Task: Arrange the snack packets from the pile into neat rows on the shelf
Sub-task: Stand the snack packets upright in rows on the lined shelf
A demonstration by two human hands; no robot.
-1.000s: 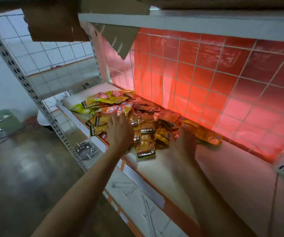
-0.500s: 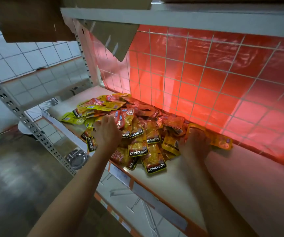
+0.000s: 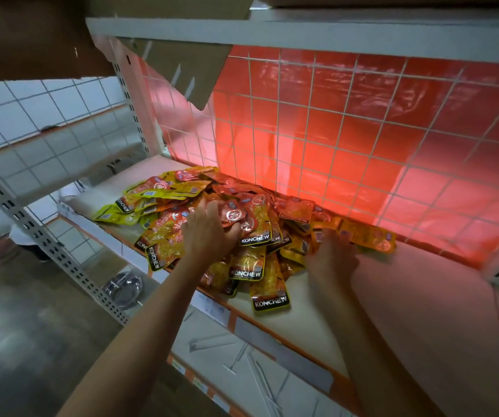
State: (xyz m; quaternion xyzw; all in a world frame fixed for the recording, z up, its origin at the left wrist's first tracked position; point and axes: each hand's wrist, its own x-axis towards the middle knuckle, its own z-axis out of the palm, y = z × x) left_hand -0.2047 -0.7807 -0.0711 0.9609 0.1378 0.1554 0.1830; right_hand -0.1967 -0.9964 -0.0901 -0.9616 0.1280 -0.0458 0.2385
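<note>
Your left hand (image 3: 209, 236) has slid rightward across the pile (image 3: 164, 230) since half a second ago, and now it sits over the middle of the heap. Its fingers (image 3: 204, 210) are curled on a red packet (image 3: 234, 214), with the thumb tucked at the packet's lower edge. Your right hand (image 3: 332, 260) stays at the pile's right end, touching the orange packet (image 3: 371, 236) that lies flat just beside the foot of the wire grid (image 3: 332, 130). That hand is blurred, so you cannot tell whether its fingers are clamped or only pressing. The snack packets are all heaped on the left half of the shelf (image 3: 422, 296), overlapping every which way, yellow-green ones to the left and red and orange ones toward the back. One KONCHEW packet (image 3: 269, 296) pokes out toward the shelf's front edge, between your two forearms.
</note>
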